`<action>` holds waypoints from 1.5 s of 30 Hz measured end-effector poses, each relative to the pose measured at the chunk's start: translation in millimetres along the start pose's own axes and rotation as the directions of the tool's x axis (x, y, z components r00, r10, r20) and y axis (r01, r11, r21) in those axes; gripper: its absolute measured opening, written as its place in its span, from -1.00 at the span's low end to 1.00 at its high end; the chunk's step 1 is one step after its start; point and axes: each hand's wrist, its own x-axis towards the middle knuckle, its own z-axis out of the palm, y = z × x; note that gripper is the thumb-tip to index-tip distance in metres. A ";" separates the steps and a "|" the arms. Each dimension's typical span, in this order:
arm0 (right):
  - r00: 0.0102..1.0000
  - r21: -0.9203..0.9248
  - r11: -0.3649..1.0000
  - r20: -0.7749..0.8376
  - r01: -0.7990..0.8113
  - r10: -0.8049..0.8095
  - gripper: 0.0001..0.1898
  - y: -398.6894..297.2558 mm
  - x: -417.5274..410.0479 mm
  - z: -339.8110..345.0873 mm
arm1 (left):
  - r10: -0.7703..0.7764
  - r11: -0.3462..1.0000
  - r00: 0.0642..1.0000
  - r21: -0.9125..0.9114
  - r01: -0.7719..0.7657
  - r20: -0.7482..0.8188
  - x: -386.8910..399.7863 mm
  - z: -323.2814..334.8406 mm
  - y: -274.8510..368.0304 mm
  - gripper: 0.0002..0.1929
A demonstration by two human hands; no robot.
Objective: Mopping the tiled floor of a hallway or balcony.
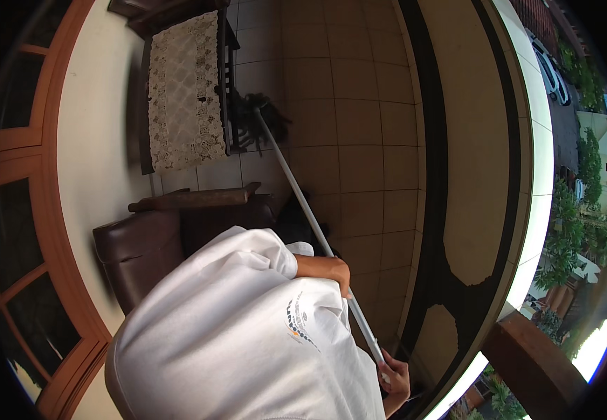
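Observation:
A mop's pale metal handle (298, 186) runs diagonally from the dark strands of its mop head (274, 126) down to my hands. My left hand (342, 278) is wrapped around the handle partway along, its fingers mostly hidden beside the white shirt. Near the handle's upper end, my right hand (397, 374) grips it with bent fingers. The mop head lies on the floor tiles, against the side of a dark table (144, 121) covered by a lace cloth (182, 94).
A brown leather armchair (135, 247) with a wooden armrest (193, 199) stands close by on the left. Wood-framed windows (38, 152) line the wall there. A low wall (474, 131) borders the tiled floor (358, 123) on the right, near a wooden post (534, 362).

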 end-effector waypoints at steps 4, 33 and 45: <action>0.985 -0.028 0.989 0.104 0.144 -0.141 -0.57 -61.6 62.2 62.5 | -0.499 0.863 0.822 -0.242 0.443 -0.275 -21.1 -23.7 -49.1 0.25; 0.958 -0.129 0.961 0.189 0.244 -0.218 -0.55 30.9 124.4 -159.6 | -0.510 0.858 0.539 -0.445 0.257 -0.671 159.6 83.1 79.2 0.09; 0.955 -0.300 0.909 0.161 0.289 -0.250 -0.57 89.7 112.8 -220.1 | -0.575 0.816 0.572 -0.463 0.346 -0.585 243.5 115.7 128.8 0.03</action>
